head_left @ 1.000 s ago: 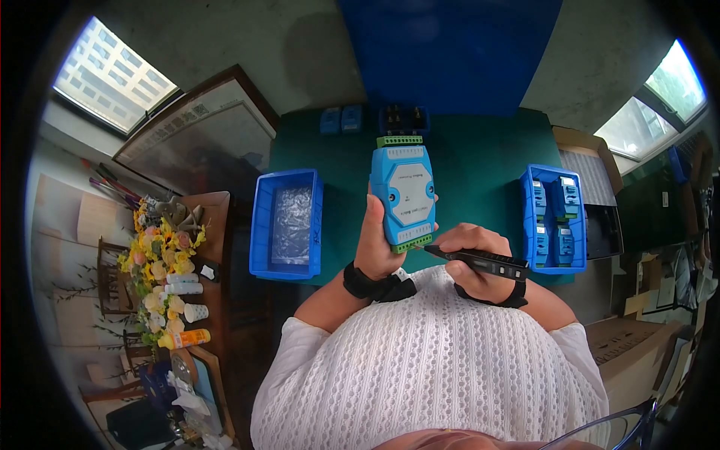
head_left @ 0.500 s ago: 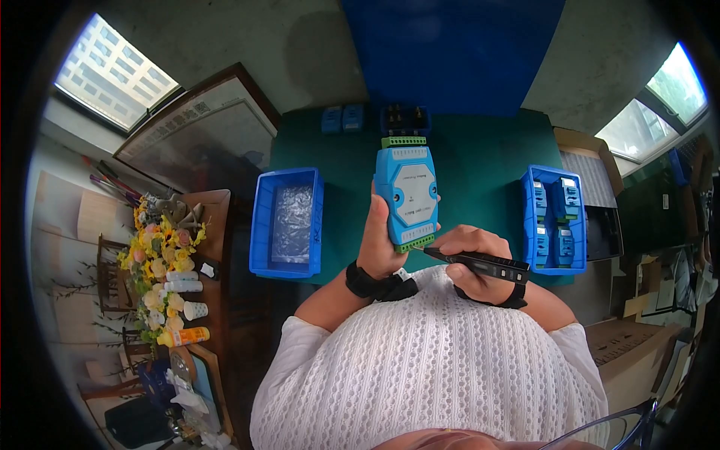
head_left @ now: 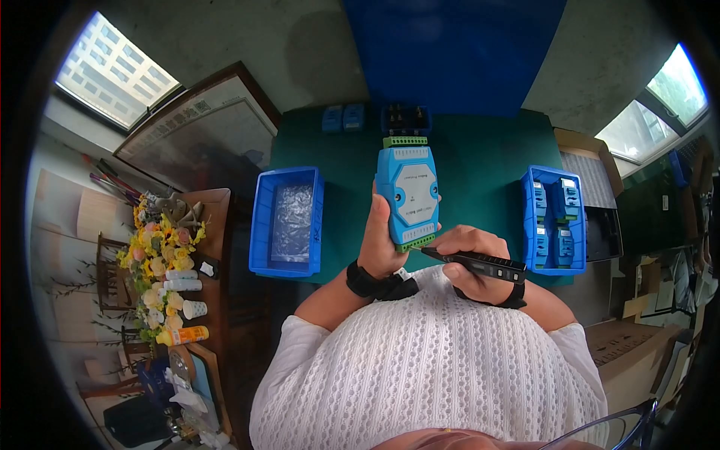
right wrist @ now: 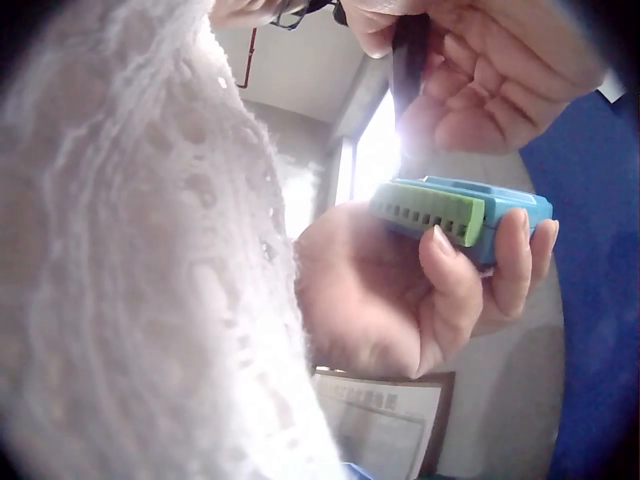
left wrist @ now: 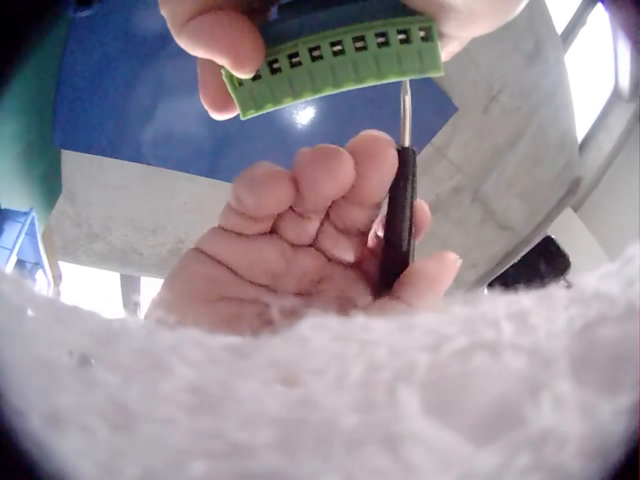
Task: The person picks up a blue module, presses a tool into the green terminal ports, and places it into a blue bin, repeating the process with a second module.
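My left hand (head_left: 380, 241) grips a blue module (head_left: 415, 196) with a pale label, holding it upright in front of the chest. Green screw terminal blocks sit at both its ends. In my right hand (head_left: 471, 240) is a black pen-shaped screwdriver (head_left: 489, 264) with small buttons on its body. Its metal tip is right at the near terminal block (head_left: 415, 244), towards the block's right end. From the left wrist view, the screwdriver (left wrist: 400, 210) points up at the green block (left wrist: 340, 62). In the right wrist view the left fingers (right wrist: 513, 262) wrap the module's side.
A blue bin (head_left: 255, 225) with clear plastic bags inside stands on the left of the green table (head_left: 480, 161). On the right, another blue bin (head_left: 531, 259) holds several blue modules. Two blue modules (head_left: 343, 118) and a small bin of dark parts (head_left: 406, 118) lie at the back.
The module and left hand have shifted slightly to the right. The screwdriver has stayed at the near terminal block, its rear end moving a little left.
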Demonstrator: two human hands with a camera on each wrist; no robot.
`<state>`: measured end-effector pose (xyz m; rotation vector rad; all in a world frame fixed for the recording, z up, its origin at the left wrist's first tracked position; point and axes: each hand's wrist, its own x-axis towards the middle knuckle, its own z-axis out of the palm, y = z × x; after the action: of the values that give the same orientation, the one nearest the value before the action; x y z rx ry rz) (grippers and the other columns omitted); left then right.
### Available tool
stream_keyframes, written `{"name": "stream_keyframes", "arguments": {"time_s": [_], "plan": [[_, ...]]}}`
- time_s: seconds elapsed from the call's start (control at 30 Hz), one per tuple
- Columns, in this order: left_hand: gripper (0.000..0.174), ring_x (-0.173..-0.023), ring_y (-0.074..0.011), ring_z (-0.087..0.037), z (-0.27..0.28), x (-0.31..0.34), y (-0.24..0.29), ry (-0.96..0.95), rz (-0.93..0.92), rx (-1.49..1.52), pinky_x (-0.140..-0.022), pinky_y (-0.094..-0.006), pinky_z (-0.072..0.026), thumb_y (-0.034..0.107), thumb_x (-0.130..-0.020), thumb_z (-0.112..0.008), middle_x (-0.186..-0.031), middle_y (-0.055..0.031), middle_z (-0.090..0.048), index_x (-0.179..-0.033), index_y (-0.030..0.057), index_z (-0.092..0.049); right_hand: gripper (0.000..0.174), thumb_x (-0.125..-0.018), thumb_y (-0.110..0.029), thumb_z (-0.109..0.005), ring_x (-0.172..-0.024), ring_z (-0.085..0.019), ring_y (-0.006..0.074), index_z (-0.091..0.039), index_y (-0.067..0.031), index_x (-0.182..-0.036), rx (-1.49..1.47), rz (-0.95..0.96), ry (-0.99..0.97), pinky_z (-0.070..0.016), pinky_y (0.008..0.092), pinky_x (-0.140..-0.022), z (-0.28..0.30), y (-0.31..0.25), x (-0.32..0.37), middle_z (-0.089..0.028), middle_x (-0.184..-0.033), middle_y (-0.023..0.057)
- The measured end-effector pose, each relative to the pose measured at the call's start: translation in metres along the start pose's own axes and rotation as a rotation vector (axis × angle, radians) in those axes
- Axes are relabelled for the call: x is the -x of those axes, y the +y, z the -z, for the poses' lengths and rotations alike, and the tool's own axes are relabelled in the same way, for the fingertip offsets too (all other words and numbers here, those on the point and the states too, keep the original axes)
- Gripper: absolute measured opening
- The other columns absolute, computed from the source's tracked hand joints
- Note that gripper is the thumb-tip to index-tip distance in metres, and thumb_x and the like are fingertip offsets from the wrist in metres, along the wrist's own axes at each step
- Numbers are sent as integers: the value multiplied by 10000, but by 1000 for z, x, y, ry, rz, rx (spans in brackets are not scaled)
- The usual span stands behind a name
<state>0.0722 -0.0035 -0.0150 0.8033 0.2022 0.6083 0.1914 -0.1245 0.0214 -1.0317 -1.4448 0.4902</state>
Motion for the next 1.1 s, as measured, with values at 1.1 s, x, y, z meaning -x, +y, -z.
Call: {"name": "stream_keyframes", "arguments": {"time_s": [1.1], "plan": [[646, -1203, -452, -377, 7, -12, 0, -74, 222, 830, -942, -503, -438, 509, -890, -426, -1275, -294, -389, -1290, 6, -356, 217, -828, -161, -640, -757, -595, 194, -551, 6, -933, 7, -31, 289, -479, 290, -687, 12, 28, 9, -604, -867, 130]]}}
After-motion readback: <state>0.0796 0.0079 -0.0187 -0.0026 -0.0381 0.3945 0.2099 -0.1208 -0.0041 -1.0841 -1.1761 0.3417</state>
